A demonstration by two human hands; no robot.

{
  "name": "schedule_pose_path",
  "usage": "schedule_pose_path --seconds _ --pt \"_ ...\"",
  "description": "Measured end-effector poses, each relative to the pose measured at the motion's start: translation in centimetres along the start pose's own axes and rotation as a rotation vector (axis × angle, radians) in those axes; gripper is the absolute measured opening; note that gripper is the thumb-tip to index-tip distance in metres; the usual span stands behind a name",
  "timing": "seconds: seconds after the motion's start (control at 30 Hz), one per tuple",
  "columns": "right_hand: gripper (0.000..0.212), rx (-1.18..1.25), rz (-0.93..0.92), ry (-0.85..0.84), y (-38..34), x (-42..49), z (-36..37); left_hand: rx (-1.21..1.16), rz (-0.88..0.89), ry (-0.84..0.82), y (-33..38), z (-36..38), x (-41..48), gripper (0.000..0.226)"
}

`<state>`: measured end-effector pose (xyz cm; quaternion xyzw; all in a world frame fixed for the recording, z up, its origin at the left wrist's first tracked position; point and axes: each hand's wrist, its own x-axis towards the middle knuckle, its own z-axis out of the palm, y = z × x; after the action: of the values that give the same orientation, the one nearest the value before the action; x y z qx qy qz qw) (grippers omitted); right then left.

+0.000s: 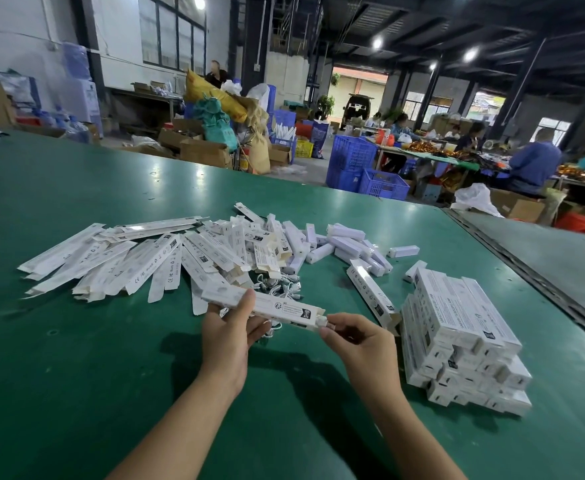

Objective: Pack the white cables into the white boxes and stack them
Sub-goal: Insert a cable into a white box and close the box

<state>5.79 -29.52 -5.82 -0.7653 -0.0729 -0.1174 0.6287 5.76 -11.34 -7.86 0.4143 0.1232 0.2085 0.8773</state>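
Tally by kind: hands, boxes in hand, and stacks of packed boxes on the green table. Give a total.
Hands: 2, left hand and right hand
Held box: 1, in the left grip; right hand pinches the cable end at its open end
Stack of packed boxes: 1
Total: 4
Loose boxes overlap too much to count.

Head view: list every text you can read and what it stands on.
"CE": on several flattened white boxes in the left pile.
"RoHS": beside it on the same boxes.
Held box and stacked boxes: print too small and blurred to read.
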Motion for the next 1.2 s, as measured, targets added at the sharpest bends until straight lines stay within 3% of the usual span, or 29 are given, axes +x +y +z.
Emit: schedule_pose_path --seconds 0.3,0.63,0.97,1.1,1.2 --pt "0.012 0.149 0.144 -0.101 0.07 0.09 -0.22 0.007 -0.002 -0.02 0.16 0.22 -0.32 0.013" --pt "0.017 0.293 0.178 -0.028 0.52 0.02 0.38 0.004 -0.036 -0.033 0.27 0.42 -0.46 0.013" --pt "0.002 0.201 0.242 -0.153 -0.12 -0.26 0.58 -0.035 -0.064 0.042 0.53 0.36 -0.45 0.013" --pt "0.014 0.129 0.218 -0.197 -0.25 -0.25 0.46 -0.085 -0.09 0.076 0.79 0.35 -0.43 0.011" --pt "0.008 0.125 0.214 -0.172 -0.12 -0.24 0.38 -0.095 -0.11 0.077 0.83 0.44 -0.55 0.012"
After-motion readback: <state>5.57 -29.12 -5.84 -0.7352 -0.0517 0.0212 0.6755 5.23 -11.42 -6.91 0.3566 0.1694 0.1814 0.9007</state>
